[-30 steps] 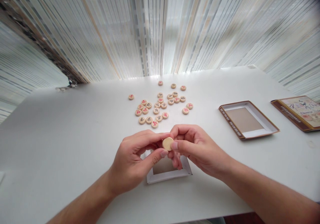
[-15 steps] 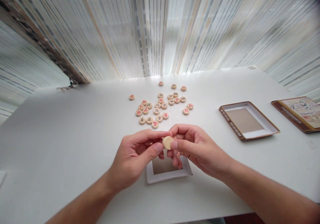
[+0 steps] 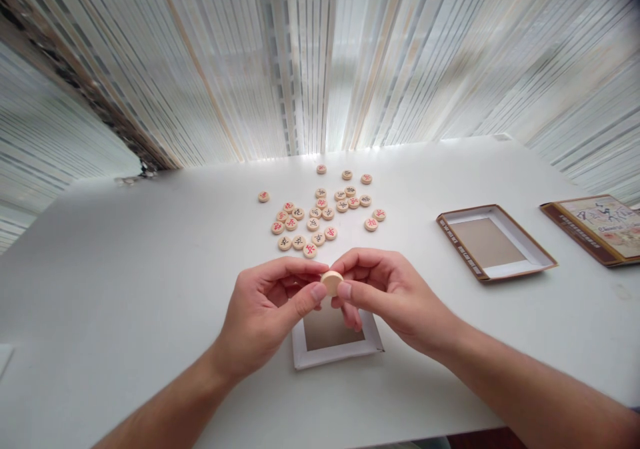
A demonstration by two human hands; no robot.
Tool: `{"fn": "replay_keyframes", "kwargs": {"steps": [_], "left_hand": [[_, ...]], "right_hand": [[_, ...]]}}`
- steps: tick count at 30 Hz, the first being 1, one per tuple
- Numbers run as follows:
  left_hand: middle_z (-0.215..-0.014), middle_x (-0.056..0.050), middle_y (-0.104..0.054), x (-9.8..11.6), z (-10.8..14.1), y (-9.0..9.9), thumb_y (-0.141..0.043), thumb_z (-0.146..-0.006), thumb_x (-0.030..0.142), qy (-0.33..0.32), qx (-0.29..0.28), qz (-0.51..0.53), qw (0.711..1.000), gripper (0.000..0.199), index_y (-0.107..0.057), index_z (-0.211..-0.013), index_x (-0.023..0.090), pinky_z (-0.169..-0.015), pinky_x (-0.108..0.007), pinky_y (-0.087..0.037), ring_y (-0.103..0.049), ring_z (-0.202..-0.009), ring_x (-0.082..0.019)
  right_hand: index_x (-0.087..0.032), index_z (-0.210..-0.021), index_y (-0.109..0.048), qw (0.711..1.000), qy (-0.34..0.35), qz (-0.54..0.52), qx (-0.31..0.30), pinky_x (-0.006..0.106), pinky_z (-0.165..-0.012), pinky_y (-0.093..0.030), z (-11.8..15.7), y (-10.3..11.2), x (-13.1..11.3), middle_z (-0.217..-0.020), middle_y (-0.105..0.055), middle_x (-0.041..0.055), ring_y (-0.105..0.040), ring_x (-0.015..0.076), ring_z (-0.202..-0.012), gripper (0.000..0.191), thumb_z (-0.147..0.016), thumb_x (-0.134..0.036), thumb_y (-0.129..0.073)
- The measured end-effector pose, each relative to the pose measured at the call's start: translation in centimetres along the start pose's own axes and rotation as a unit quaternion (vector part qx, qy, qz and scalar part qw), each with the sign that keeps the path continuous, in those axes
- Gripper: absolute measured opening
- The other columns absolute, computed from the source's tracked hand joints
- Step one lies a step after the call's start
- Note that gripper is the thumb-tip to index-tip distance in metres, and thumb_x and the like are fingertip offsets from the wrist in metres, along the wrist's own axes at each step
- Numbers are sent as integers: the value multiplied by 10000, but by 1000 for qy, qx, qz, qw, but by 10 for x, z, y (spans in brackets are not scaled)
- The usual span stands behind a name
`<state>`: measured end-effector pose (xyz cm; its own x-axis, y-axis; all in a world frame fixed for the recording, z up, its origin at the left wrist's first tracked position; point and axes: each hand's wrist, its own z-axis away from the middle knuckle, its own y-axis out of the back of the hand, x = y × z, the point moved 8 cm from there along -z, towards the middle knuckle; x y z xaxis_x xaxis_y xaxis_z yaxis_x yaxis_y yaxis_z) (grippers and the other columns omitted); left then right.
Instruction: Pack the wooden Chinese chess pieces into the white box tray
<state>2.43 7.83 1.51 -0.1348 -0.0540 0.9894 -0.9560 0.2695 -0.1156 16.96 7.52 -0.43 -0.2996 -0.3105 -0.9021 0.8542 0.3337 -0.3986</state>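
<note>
At the lower centre of the frame, a plain wooden disc (image 3: 331, 283) is held clear of the counter (image 3: 150, 289), its blank face toward the camera; the reverse face cannot be seen. State of the grip: both hands grasp the disc. The left hand (image 3: 263, 315) pinches its left side between thumb and forefinger; the right hand (image 3: 395, 295) sets its thumb tip against the right edge, with its fingers partly hidden behind. Step in hand, as judged: two-handed handling of a single piece. The next move would call for one pinch to bear the disc alone before the other is slackened.

Directly below the hands lies a shallow white-edged tray (image 3: 340, 354), its far side covered by the fingers. At mid-frame, marked discs (image 3: 310, 250) lie loosely scattered, red or black characters upward. Toward the right of the frame rests an open box half (image 3: 459, 247); farther out, at the right edge, a printed box part (image 3: 603, 225). A striped curtain (image 3: 240, 69) fills the top of the frame.
</note>
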Motion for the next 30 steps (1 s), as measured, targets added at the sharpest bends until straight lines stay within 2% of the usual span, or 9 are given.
{"fn": "replay_keyframes", "kwargs": {"steps": [4,8,10,15,19,22,27,30], "left_hand": [[-894,-37,-850,4,3,5,-842,-906,108,-53,22,-58,997,152,-872,-1023,200,-720,-217,-687,-794,-746,-146],[-983,-27,-856,9,6,6,-834,-893,38,-115,28,-103,988,270,-878,-1069,237,-787,-205,-679,-805,-859,-146],[-1007,-26,-867,8,6,7,-845,-881,31,-113,31,-96,989,287,-886,-1066,247,-816,-205,-680,-816,-907,-155],[-956,-40,-891,3,2,8,-875,-867,81,-52,41,-35,997,191,-905,-982,231,-820,-230,-707,-854,-891,-194],[-946,-44,-893,1,1,8,-909,-831,92,-24,45,-17,999,179,-905,-956,219,-819,-227,-713,-862,-876,-203],[-940,-36,-892,-2,0,9,-918,-824,95,-5,39,10,999,186,-901,-957,224,-830,-211,-706,-861,-871,-189],[-896,-6,-883,-12,-1,12,-913,-842,122,35,47,30,998,141,-897,-919,238,-792,-151,-681,-840,-833,-139],[-879,-5,-877,-17,-2,11,-921,-839,137,55,42,55,996,120,-886,-900,235,-793,-184,-695,-841,-827,-152]], "right_hand": [[-155,-913,-830,999,33,28,19,242,-511,-561,0,2,-6,-728,-744,32,-641,120,-533,318,-833,-448,-923],[-172,-919,-870,996,69,47,31,240,-560,-607,1,4,-10,-707,-752,30,-694,142,-595,260,-816,-398,-947],[-188,-929,-877,994,82,56,39,234,-589,-620,3,5,-10,-722,-774,32,-716,148,-628,218,-805,-346,-962],[-199,-976,-851,978,147,134,69,257,-657,-644,10,6,-18,-826,-815,39,-765,175,-716,213,-798,-230,-963],[-201,-1050,-800,954,206,206,75,263,-706,-668,14,4,-25,-903,-816,30,-770,167,-744,277,-809,-133,-920],[-191,-1097,-780,931,246,261,68,292,-726,-682,16,2,-30,-923,-815,45,-778,176,-757,249,-868,-109,-834],[-177,-1121,-792,867,352,350,49,281,-689,-658,23,-6,-44,-917,-791,64,-745,154,-725,271,-894,-44,-730],[-153,-1131,-795,829,392,398,38,270,-698,-644,27,-11,-47,-954,-775,92,-726,150,-743,265,-902,-36,-731]]}}
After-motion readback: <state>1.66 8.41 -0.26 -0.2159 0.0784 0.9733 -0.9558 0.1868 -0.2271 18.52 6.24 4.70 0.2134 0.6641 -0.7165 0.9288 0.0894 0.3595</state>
